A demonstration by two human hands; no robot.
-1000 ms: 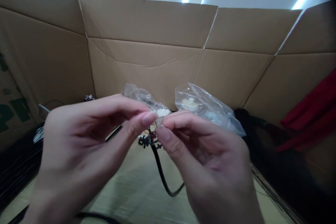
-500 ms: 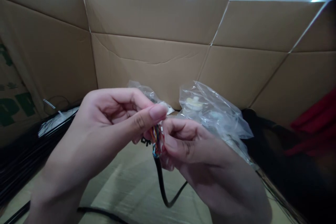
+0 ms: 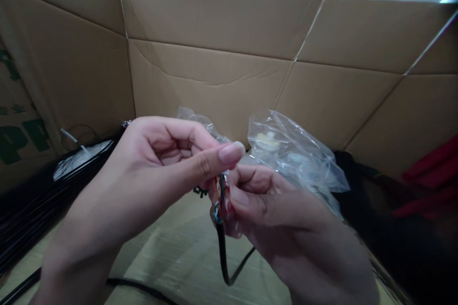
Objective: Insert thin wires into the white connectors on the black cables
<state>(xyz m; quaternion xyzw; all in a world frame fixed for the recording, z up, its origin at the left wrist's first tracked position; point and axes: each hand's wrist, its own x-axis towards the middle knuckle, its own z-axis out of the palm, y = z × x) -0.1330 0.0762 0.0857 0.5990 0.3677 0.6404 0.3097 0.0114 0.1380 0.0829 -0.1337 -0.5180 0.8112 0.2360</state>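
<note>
A black cable [image 3: 222, 252] hangs in a loop below my hands, its stripped end pointing up. Thin coloured wires [image 3: 220, 190], red, orange, white and dark, fan out of the sheath between my fingers. My left hand [image 3: 171, 157] pinches thumb against forefinger at the upper end of these wires; the tip it grips is mostly hidden behind the thumb. On the right side of the bundle, my right hand [image 3: 272, 205] closes its thumb and fingers on the wires just above the sheath.
Tall cardboard walls [image 3: 211, 62] enclose the work surface [image 3: 171, 257]. Behind my right hand lies a clear plastic bag [image 3: 296, 152] with pale parts inside. Many black cables [image 3: 53, 200] are bundled at the left. Red cloth [image 3: 432, 176] shows at the far right.
Both hands and the cable appear slightly farther right in view, and the background has shifted a little too. My left thumb reaches further over my right fingertips. Both grips stay closed.
</note>
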